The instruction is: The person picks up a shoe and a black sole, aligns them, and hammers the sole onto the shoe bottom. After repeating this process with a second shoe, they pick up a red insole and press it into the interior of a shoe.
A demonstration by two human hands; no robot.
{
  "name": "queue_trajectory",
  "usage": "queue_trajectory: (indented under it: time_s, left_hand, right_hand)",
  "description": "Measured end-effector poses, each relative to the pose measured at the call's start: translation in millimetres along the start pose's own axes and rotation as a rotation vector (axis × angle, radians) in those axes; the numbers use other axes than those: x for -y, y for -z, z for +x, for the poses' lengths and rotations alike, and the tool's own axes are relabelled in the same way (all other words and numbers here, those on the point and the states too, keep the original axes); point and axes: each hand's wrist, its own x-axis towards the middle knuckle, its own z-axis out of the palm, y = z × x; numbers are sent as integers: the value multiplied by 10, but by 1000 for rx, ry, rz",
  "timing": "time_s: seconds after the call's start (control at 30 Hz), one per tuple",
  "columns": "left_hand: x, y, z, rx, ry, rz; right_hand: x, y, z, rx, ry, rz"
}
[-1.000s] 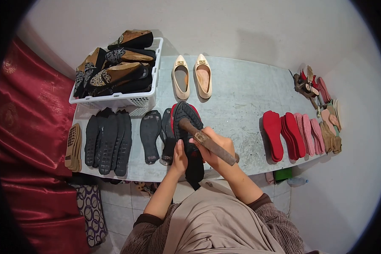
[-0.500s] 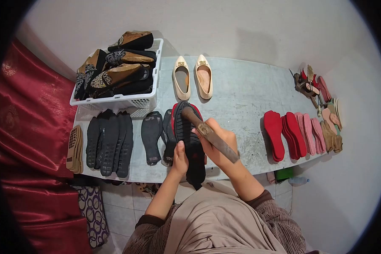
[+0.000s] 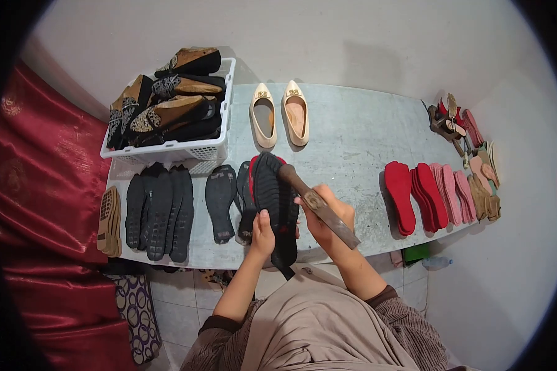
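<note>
My left hand (image 3: 263, 238) is closed around the lower side of a shoe (image 3: 271, 185), its ridged black sole turned up and a red edge showing along its left side. A black strip hangs below it toward my lap. My right hand (image 3: 329, 213) grips a hammer (image 3: 336, 226) with a long metal head. The rounded end of the head overlaps the right side of the sole in this view, and the handle is mostly hidden by the fingers. Just left of the shoe, black soles (image 3: 221, 204) lie on the table.
A white basket (image 3: 220, 147) holds several black embellished shoes on wooden lasts. Cream pumps (image 3: 296, 120) stand at the back of the table (image 3: 353, 136). More black soles (image 3: 161, 213) and tan soles (image 3: 109, 219) lie left. Red insoles (image 3: 400, 198), pink insoles (image 3: 442, 195) and tools (image 3: 449, 123) are at right.
The hammer and my right hand have shifted slightly right and down, from the middle of the sole to its right side. The shoe has tilted a little in my left hand.
</note>
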Motion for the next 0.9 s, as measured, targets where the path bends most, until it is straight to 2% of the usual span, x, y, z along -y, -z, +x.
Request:
queue_trajectory:
  time_s: [0.07,0.1,0.13,0.17,0.27,0.3,0.33,0.37,0.4,0.47,0.53,0.57,0.6,0.63,0.67,0.73,0.77,0.8,0.87,0.9]
  left_hand:
    - [-34,31,21,64,-13,-11]
    - [-31,45,-7,120,-11,-22]
    - [44,60,-26,120,-1,-23]
    - [183,85,-18,113,-4,-61]
    - [470,134,7,73,-49,-48]
    - [511,141,32,30,-87,-6]
    - [554,176,52,27,-87,-6]
    - [599,233,45,62,-10,0]
    - [616,269,31,97,66,6]
    - [656,266,8,55,51,73]
    - [502,198,65,14,25,133]
    - [423,168,70,-14,-49,150]
    - [353,143,46,-44,-115,167]
    - [466,227,27,-79,45,265]
    - [561,229,35,-81,47,264]
    - [447,140,68,-185,111,159]
    - [354,120,3,-181,96,296]
    - [309,123,29,-182,92,293]
    - [285,202,-7,-52,-21,278]
    - [351,262,30,51,23,55]
  right_hand:
    - [-8,-16,-56,-131,-12,155]
    - [-63,-46,-65,-128,-16,152]
    - [-140,-96,-76,-94,84,118]
    - [-183,-126,-76,-64,182,86]
    - [-124,-168,69,-136,157,117]
    - [-142,-224,88,-223,155,179]
    - [-158,-229,100,-222,157,181]
    - [-165,-220,119,-163,171,115]
    - [-146,-205,156,-105,186,49]
    - [-136,-227,168,-101,169,63]
    - [-204,-260,109,-224,195,173]
    - [-226,-245,64,-234,264,195]
    - [-203,-231,32,-224,263,196]
    - [-163,-211,11,-109,257,134]
    - [-138,-208,5,1,254,70]
    - [-158,-261,-53,-2,182,73]
    - [-223,-300,-95,-45,181,133]
    - [-233,-307,-83,-83,183,194]
    - [-203,-268,-92,-2,166,146]
    - [-176,-254,-95,68,151,98]
